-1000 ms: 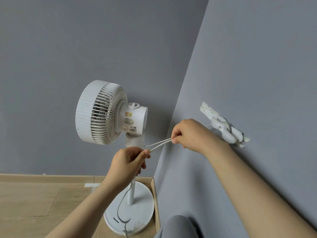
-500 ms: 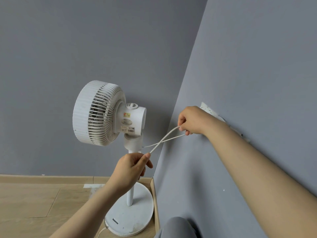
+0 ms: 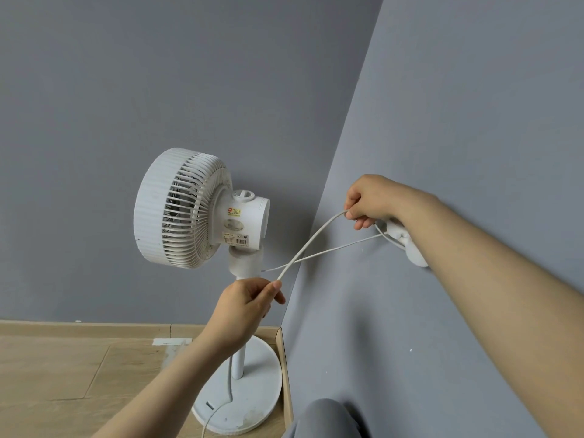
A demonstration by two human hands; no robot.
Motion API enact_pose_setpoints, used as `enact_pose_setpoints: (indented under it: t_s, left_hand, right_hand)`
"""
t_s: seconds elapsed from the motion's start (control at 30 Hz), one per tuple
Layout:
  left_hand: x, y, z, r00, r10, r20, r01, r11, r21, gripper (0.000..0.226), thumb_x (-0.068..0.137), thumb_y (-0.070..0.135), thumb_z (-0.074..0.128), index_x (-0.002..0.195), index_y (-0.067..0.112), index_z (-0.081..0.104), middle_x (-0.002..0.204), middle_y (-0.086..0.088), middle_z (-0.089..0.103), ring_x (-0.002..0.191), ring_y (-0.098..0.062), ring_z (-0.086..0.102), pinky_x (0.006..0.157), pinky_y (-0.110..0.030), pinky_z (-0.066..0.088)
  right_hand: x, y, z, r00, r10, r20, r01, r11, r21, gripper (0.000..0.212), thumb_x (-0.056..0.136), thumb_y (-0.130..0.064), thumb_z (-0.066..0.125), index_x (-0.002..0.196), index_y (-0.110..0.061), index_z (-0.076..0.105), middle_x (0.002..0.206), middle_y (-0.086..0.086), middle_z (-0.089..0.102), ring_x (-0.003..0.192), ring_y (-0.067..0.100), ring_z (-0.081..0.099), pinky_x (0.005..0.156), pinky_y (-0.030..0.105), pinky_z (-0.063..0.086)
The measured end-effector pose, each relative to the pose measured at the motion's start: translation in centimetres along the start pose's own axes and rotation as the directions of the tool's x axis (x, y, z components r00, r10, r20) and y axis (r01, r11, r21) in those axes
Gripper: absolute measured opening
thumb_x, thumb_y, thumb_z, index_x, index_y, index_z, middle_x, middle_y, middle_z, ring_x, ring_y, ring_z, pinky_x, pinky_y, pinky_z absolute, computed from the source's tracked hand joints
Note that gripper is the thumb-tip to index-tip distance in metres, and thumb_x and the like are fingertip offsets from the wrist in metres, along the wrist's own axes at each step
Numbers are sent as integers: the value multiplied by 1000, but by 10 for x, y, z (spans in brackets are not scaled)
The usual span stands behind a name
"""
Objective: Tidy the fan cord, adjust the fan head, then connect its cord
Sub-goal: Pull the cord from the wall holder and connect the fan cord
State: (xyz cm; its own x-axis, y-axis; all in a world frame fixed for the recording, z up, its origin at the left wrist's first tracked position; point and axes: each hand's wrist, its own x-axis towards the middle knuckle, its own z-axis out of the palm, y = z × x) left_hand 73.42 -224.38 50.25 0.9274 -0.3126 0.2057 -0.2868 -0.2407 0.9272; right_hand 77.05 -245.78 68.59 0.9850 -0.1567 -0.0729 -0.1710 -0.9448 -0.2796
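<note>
1. Your left hand (image 3: pixel 245 306) is closed on the white fan cord (image 3: pixel 311 240), pinched between thumb and fingers just below the fan's neck.
2. Your right hand (image 3: pixel 371 199) is closed on the same cord higher up, close against the right-hand wall (image 3: pixel 474 137).
3. The cord runs taut between your 2 hands, rising from left to right. A thinner length of cord crosses it near the neck and leads to a white plug fitting (image 3: pixel 407 245) on the wall, partly hidden behind your right forearm. You cannot tell from this view whether it is seated.
4. The fan (image 3: pixel 189 210) stands upright in the corner, head facing left and away from you, its round base (image 3: pixel 252 390) on the wooden floor (image 3: pixel 63 374).
5. A further length of cord trails down across the base towards the bottom edge.
6. A grey-clad knee (image 3: pixel 325 418) shows at the bottom of the view.
</note>
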Motion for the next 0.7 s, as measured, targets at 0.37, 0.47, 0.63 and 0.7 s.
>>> enact_pose_setpoints:
  t_s: [0.37, 0.47, 0.63, 0.7]
  left_hand:
    - [2, 16, 4, 999, 54, 0, -54, 999, 2, 31, 97, 33, 51, 76, 21, 70, 55, -3, 40, 48, -12, 31, 51, -26, 28]
    - [2, 23, 7, 998, 61, 3, -61, 998, -25, 31, 96, 34, 51, 77, 20, 70, 56, -5, 39, 50, -14, 31, 51, -27, 27]
    - [2, 32, 9, 997, 71, 0, -71, 997, -34, 31, 96, 35, 51, 77, 20, 70, 58, -8, 37, 52, -17, 30, 53, -28, 25]
    - [1, 33, 9, 997, 74, -5, -74, 997, -31, 31, 96, 35, 51, 76, 20, 70, 59, -9, 36, 52, -17, 29, 53, -28, 25]
  right_hand:
    - [-3, 6, -21, 994, 79, -69, -79, 997, 2, 19, 90, 1, 55, 74, -9, 55, 86, 16, 65, 71, 24, 66, 67, 27, 54]
    - [-8, 5, -26, 989, 114, -95, -113, 994, 13, 18, 91, -2, 55, 75, -10, 55, 84, 17, 67, 82, 29, 66, 76, 35, 55]
    - [-22, 3, -39, 985, 135, -112, -123, 986, 108, 18, 91, 0, 54, 75, -8, 55, 89, 19, 66, 87, 26, 64, 75, 30, 53]
    - [-31, 3, -42, 984, 133, -117, -116, 983, 141, 16, 91, 0, 54, 78, -8, 56, 92, 20, 66, 86, 24, 64, 76, 29, 53]
